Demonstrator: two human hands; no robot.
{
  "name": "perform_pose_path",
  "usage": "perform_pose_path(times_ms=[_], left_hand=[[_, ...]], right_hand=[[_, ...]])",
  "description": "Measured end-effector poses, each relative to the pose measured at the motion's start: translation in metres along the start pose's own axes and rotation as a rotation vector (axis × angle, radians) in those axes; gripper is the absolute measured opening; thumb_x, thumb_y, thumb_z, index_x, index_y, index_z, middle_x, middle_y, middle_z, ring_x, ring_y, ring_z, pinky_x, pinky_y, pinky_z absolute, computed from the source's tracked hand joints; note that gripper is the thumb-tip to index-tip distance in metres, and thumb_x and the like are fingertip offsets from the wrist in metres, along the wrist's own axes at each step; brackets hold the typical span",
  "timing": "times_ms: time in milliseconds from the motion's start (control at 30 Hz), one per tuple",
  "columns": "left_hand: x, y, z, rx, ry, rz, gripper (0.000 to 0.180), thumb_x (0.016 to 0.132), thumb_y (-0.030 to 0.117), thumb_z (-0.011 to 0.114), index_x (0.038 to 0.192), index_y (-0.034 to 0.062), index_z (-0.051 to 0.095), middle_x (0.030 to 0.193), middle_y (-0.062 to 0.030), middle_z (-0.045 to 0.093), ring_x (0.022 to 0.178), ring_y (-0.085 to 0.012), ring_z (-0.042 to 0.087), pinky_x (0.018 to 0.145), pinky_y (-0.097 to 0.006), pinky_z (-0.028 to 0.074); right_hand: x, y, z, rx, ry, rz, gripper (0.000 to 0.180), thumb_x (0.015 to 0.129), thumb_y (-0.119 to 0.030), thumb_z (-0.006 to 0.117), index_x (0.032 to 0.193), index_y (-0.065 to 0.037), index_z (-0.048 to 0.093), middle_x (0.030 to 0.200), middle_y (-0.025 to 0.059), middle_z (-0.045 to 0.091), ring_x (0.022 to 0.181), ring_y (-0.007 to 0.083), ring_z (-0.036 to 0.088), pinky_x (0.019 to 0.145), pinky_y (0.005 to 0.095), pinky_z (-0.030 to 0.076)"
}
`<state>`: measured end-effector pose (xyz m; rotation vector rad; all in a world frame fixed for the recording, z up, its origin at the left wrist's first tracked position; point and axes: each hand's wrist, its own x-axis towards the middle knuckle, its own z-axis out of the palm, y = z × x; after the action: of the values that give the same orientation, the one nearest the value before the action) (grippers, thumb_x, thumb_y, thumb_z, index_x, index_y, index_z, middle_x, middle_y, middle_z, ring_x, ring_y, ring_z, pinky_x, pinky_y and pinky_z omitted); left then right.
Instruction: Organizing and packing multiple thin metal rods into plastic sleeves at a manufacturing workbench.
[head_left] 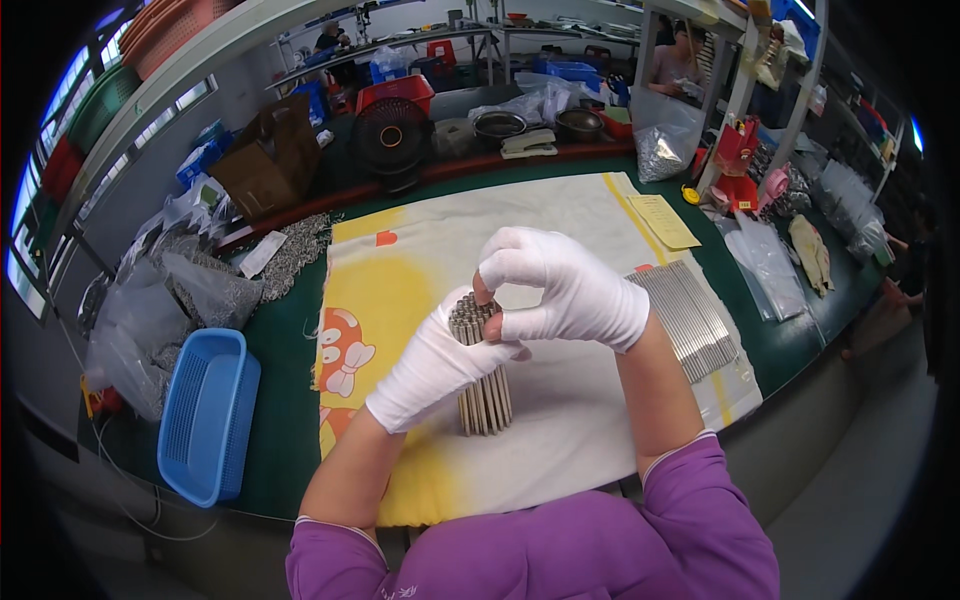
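Slim silvery metal rods (485, 402) stand bunched over the yellow-and-white cloth (575, 430), gripped in my white-gloved left hand (435, 362); my white-gloved right hand (572, 288) is at their tops (pinching or not, I can't tell). Even, gentle pressure should keep them aligned.

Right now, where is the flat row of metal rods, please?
In the head view, the row of metal rods lies at the right on the cloth, beside the right hand, below the yellow paper.
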<state>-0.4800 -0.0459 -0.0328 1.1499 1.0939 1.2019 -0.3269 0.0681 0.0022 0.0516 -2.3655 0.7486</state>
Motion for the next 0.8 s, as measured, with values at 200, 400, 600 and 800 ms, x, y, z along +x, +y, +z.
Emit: perform_pose_path(times_ms=[200,400,600,800], left_hand=[[0.0029,0.0044,0.0006,0.0,0.027,-0.042,0.044,0.083,0.008,0.069,0.121,0.0033,0.048,0.101,-0.0044,0.059,0.092,-0.0153,0.065,0.081,-0.03,0.055],[0.0032,0.0019,0.0005,0.025,0.059,-0.01,0.043,0.08,0.004,0.069,0.118,0.0043,0.048,0.096,-0.0029,0.06,0.089,-0.0134,0.064,0.078,-0.028,0.055],[0.0062,-0.0025,0.0013,0.066,0.083,0.016,0.032,0.083,0.007,0.068,0.108,0.0058,0.048,0.091,-0.0043,0.059,0.08,-0.0155,0.066,0.069,-0.029,0.056],[0.003,0.0005,0.0035,0.077,0.115,-0.021,0.031,0.082,0.005,0.069,0.105,0.0058,0.048,0.089,-0.0042,0.057,0.078,-0.0171,0.066,0.067,-0.03,0.056]], right_hand=[[0.0008,0.0001,0.0013,-0.038,-0.025,0.061,0.03,0.072,-0.015,0.077,0.1,-0.008,0.066,0.092,0.009,0.061,0.089,0.0274,0.061,0.081,0.0351,0.049],[-0.0015,0.0052,0.0068,-0.01,-0.011,0.07,0.03,0.075,-0.017,0.073,0.103,-0.009,0.066,0.096,0.0108,0.06,0.092,0.0289,0.06,0.084,0.0365,0.049],[-0.0029,0.005,0.0064,0.032,-0.023,0.089,0.031,0.076,-0.019,0.071,0.104,-0.006,0.063,0.098,0.0116,0.058,0.094,0.0282,0.058,0.086,0.0351,0.047],[-0.0015,0.0038,0.0099,0.039,-0.021,0.092,0.031,0.076,-0.02,0.068,0.103,-0.005,0.062,0.098,0.0123,0.058,0.094,0.0286,0.059,0.085,0.0355,0.047]])
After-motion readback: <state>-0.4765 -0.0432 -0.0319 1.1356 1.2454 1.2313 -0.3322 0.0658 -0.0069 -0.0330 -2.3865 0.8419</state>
